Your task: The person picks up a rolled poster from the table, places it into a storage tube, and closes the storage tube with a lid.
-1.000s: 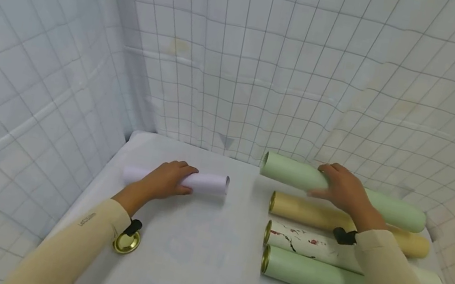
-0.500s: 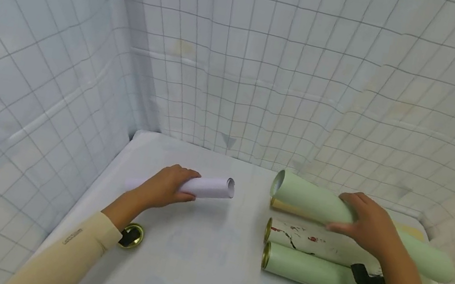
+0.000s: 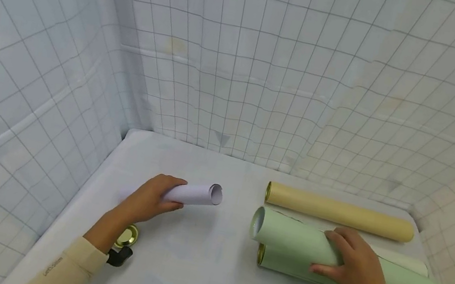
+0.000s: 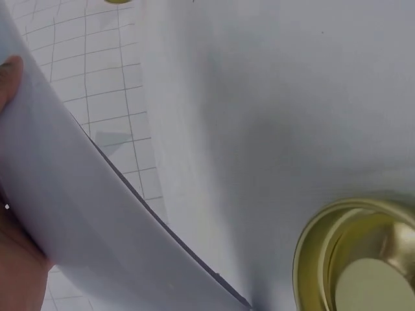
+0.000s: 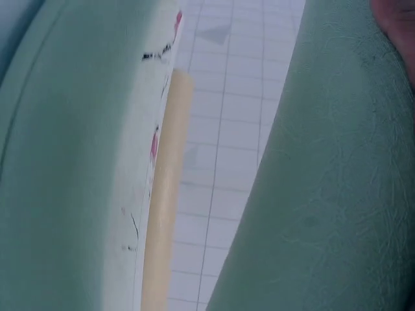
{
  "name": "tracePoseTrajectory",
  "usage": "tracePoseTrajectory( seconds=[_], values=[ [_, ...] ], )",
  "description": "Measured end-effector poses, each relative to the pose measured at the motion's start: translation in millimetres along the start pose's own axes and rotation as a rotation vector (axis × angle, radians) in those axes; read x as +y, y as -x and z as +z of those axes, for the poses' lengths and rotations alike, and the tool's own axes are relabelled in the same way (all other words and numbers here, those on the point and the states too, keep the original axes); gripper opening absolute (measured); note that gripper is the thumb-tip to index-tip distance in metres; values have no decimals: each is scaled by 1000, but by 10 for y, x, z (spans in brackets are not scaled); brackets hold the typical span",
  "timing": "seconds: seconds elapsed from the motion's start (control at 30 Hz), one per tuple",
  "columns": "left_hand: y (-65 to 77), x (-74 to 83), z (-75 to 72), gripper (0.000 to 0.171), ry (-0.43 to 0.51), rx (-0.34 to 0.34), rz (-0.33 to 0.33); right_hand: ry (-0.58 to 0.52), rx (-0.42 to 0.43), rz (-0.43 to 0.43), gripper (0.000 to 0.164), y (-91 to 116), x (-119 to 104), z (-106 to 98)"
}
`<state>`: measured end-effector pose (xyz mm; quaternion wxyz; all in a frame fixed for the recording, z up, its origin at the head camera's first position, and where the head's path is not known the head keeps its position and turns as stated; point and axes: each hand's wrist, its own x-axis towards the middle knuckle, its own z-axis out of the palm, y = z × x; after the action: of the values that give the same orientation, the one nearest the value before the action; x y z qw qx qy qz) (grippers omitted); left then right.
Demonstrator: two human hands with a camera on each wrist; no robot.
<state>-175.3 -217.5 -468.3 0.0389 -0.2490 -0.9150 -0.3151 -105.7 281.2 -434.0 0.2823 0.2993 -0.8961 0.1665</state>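
My left hand grips a rolled sheet of white paper, thumb below and fingers over the top. The roll's right end is open and tips up; its left part lies behind the hand. On the right, my right hand grips a hollow green roll from above. Its surface looks textured in the right wrist view. It overlaps a green tube with a gold end and most of a white tube with red and black marks. A round gold lid lies beside my left wrist.
A tan tube with a gold left end lies farther back on the white tabletop. Grid-patterned cloth walls rise behind the table and at both sides.
My right hand has brought the green roll from the back, across the tan tube, to above the front tubes. My left hand has moved slightly forward toward me, raising the paper roll's open end.
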Motion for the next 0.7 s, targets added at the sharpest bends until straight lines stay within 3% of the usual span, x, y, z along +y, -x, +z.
tracePoseTrajectory(
  seconds=[0.33,0.7],
  values=[
    [46,-9,62,60,29,85,80,-25,31,6,85,121,-285,76],
    [5,25,113,60,44,85,71,-68,75,27,86,154,-185,274]
  ],
)
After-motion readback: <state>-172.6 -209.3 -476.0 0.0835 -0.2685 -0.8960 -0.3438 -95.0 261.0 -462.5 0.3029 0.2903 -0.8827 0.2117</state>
